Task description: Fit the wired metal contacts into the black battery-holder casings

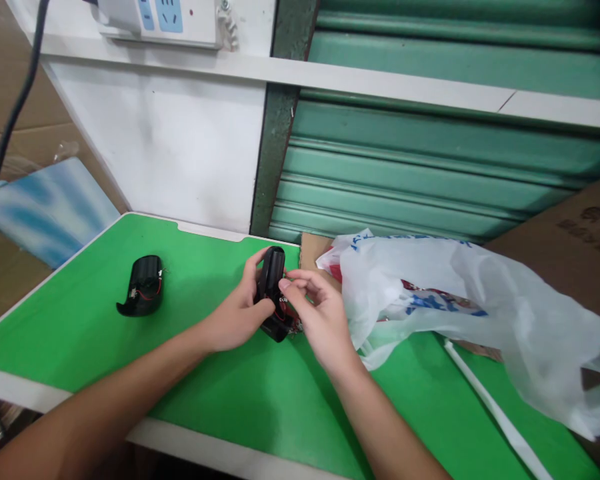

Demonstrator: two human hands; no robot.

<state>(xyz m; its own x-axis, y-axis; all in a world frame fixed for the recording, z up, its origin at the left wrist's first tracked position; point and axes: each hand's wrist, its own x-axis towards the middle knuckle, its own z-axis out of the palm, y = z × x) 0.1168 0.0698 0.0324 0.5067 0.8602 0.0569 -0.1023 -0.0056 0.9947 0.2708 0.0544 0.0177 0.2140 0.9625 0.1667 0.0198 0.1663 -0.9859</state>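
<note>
A black plastic housing (271,270) with red wires and small parts inside is held tilted above the green table top. My left hand (237,313) is closed around its left side, the thumb pressing on its face. On its right side the thumb and fingers of my right hand (320,310) are pinched together by the inner edge; what they grip, if anything, is too small to make out. A similar black housing (145,283) with a red wire lies alone on the green surface, to the left of my hands.
A translucent plastic bag (440,273) with blue print fills the right, cardboard beneath it. A white strip (495,407) lies at front right. Behind stand a green shutter (405,160) and a white ledge (405,83) bearing a power strip (195,23). A black cable (17,100) hangs at left.
</note>
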